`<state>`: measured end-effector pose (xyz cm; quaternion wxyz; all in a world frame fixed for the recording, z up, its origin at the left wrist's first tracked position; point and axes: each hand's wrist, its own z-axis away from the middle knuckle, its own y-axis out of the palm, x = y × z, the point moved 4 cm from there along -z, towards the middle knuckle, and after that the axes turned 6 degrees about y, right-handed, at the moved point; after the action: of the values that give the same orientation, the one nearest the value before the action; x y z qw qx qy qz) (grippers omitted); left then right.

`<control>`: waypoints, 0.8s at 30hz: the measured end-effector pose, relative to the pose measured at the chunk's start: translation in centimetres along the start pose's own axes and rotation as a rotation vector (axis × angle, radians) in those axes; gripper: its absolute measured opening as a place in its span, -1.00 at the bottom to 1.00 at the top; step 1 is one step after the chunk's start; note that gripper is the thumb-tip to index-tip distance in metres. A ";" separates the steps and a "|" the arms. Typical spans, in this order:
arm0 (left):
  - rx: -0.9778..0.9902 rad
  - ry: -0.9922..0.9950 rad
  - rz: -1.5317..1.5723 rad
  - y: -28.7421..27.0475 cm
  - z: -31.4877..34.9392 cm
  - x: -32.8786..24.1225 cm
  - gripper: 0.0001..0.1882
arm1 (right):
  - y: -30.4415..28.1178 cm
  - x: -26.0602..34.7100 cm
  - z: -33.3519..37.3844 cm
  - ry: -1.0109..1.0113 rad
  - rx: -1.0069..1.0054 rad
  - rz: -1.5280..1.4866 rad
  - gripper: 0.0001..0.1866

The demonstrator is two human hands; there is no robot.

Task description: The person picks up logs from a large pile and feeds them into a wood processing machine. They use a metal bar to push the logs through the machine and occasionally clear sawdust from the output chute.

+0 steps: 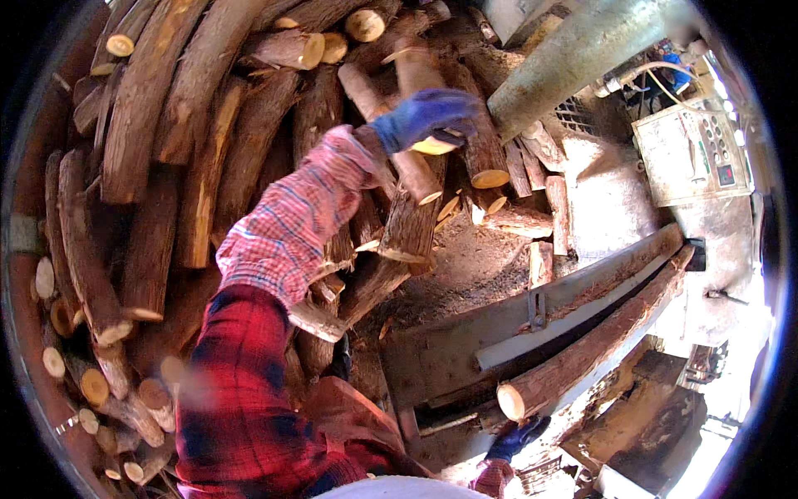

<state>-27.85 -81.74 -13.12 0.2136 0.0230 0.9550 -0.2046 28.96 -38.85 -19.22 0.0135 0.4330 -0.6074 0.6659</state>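
Note:
My left hand (428, 121), in a blue glove, reaches out over the wood pile. It is closed around the near end of a bark-covered log (411, 71), whose far part is smeared by motion. Under that wrist another slim log (416, 176) lies slantwise. At the lower right a long log (594, 337) rests along a metal trough (515, 345), its pale cut end facing me. My right hand (519, 438), also blue-gloved, is just below that cut end. The log's shadow and the small size hide how its fingers are set.
Stacked logs (150, 100) fill the left and far side. A thick metal cylinder (582, 62) slants in at the top right. Beyond the trough stands a control box (690, 158) with buttons. Bark scraps litter the floor (478, 270) between pile and trough.

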 end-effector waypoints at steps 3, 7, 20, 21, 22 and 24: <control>-0.623 -0.693 0.428 3.4 5.0 2.8 -0.50 | -0.9 -1.5 -0.4 0.156 0.022 -0.106 -0.37; -0.617 -1.207 -0.206 5.5 19.6 10.5 -0.26 | -0.1 0.4 0.5 0.125 -0.046 -0.214 -0.34; -0.516 -1.549 0.834 2.2 20.5 -1.4 -0.47 | -1.6 0.7 2.3 0.214 -0.081 -0.276 -0.39; -0.183 -1.143 0.580 -0.4 19.0 -5.1 -0.62 | -1.5 1.7 1.9 0.227 -0.088 -0.261 -0.39; -0.239 -1.243 0.927 -1.7 19.3 -7.6 -0.56 | -1.1 3.4 1.4 0.226 -0.091 -0.254 -0.39; -0.329 -1.492 1.150 -2.6 17.6 -15.3 -0.41 | -1.7 5.7 1.6 0.108 -0.179 -0.335 -0.40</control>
<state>-7.32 -90.53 -20.29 0.8357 0.3221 0.4319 0.1065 27.20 -42.58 -14.70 0.1954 0.4887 -0.5820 0.6198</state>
